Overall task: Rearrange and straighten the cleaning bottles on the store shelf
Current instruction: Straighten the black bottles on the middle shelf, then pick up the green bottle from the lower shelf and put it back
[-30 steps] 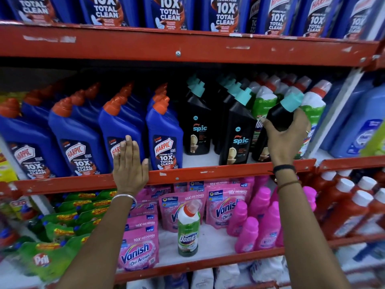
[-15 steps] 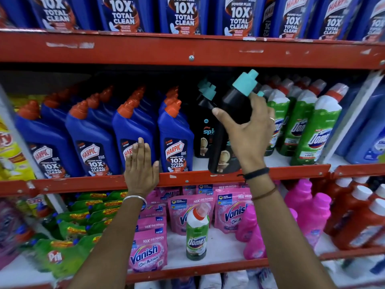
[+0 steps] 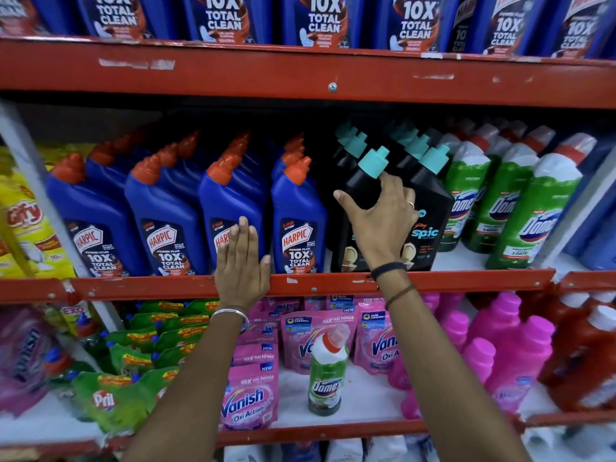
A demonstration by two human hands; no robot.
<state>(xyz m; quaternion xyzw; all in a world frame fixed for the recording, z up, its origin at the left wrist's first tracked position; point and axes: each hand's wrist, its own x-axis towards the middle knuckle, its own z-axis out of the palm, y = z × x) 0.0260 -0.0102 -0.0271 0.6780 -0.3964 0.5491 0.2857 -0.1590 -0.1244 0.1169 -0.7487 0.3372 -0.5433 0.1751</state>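
Note:
A black Spic bottle (image 3: 361, 185) with a teal cap stands at the front of the middle shelf (image 3: 333, 283), left of another black Spic bottle (image 3: 433, 208). My right hand (image 3: 383, 225) grips the front black bottle by its shoulder, thumb to the left and fingers over the top. My left hand (image 3: 241, 261) lies flat with fingers together on the red shelf edge, touching the front of a blue Harpic bottle (image 3: 230, 208). Blue Harpic bottles (image 3: 296, 215) with orange caps fill the row to the left. Green Domex bottles (image 3: 533, 208) stand to the right.
On the lower shelf a lone green Domex bottle (image 3: 326, 371) stands among pink Vanish pouches (image 3: 250, 395), with green Pril pouches (image 3: 110, 395) left and pink bottles (image 3: 513, 355) right. Large Harpic bottles (image 3: 320, 18) line the top shelf. Yellow packs (image 3: 26, 221) sit far left.
My right hand has carried the black bottle from the right side of the Spic group, lifted it, and set it down at the front left next to the Harpic row. My left hand stayed put.

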